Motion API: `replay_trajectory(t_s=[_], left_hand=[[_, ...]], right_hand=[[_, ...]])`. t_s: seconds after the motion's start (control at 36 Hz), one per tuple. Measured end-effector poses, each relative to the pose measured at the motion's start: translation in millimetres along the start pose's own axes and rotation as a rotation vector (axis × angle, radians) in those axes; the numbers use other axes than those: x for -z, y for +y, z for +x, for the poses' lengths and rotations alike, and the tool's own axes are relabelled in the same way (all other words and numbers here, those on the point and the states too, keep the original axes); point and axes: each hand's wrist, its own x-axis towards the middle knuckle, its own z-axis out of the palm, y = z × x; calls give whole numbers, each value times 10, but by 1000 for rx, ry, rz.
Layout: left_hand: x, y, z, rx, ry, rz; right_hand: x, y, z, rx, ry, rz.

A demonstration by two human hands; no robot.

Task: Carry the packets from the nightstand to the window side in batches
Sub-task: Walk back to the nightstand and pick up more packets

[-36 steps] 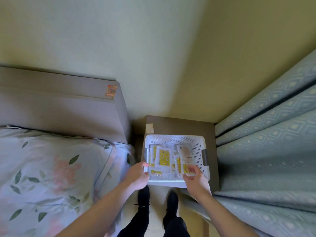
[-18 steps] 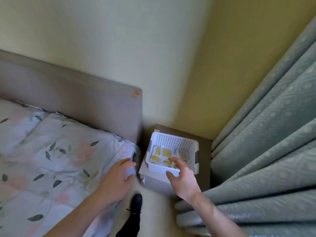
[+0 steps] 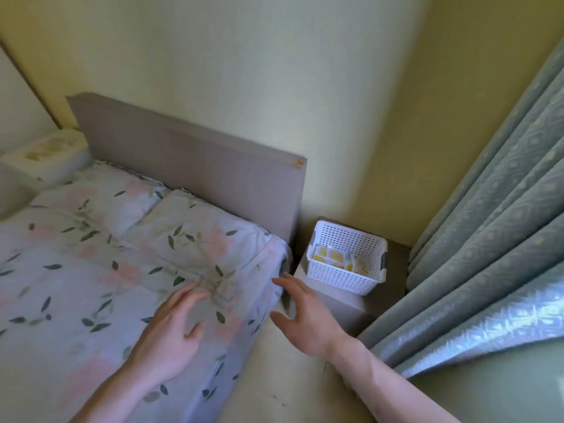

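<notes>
Short of the nightstand [image 3: 351,296], both hands [image 3: 308,325] hang spread-fingered and empty; a hasty grab could tip the basket [image 3: 345,280] of packets [image 3: 334,257].

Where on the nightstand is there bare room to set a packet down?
On the nightstand, bare strips show right of the basket, toward the curtain, and along the front edge. The basket with packets crowds the rest.

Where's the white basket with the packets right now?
In the head view, the white basket sits right of centre on the nightstand, between the bed's headboard and the curtain, just beyond the empty right hand.
</notes>
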Motion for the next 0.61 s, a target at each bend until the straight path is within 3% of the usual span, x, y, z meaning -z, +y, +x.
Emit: replay_trajectory(t_s=[0.17,0.33,0.61], left_hand=[[338,-673,-1016,20,120,-5],[637,-1812,-2637,91,227,2],[1301,-2976,-4554,106,156,137]], right_hand=[[-686,-657,-510,71,-25,-53],[-1916,-1634,-1278,185,-77,-83],[-3333,-2968,-2792,260,-79,-134]])
